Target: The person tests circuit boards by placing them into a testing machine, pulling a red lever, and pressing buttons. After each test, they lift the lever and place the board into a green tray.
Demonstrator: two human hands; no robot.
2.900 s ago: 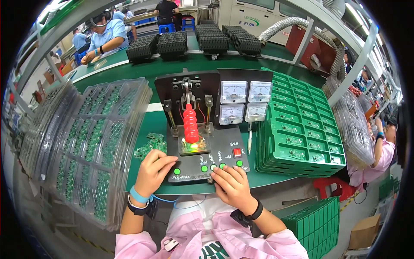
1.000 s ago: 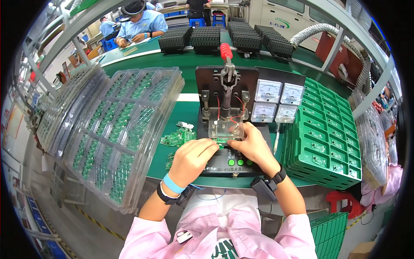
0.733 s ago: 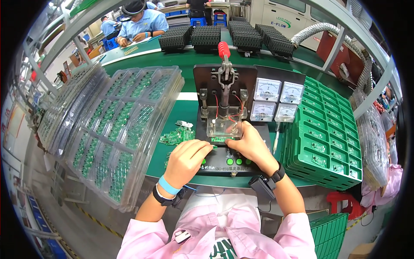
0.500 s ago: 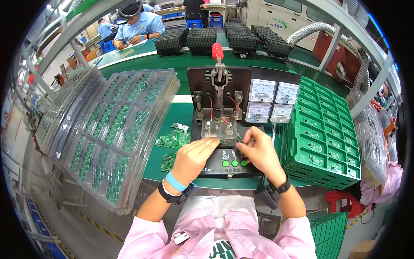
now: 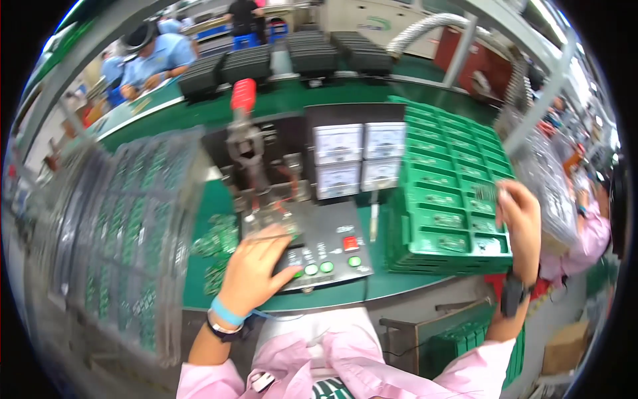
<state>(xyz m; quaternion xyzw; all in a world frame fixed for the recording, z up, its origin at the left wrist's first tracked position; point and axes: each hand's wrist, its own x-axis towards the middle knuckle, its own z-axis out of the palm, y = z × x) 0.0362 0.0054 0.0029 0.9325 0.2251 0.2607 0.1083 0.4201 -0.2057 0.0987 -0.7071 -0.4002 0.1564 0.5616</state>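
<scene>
One circuit board (image 5: 490, 193) between right fingers (image 5: 506, 199)

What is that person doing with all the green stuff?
A person in pink sleeves sits at a test box with dials, buttons and a red-handled clamp. The left hand rests on the box beside its green buttons. The right hand is out at the stack of green trays, fingers on a small green board there. More boards sit in clear trays on the left. Other people work across the belt.
</scene>
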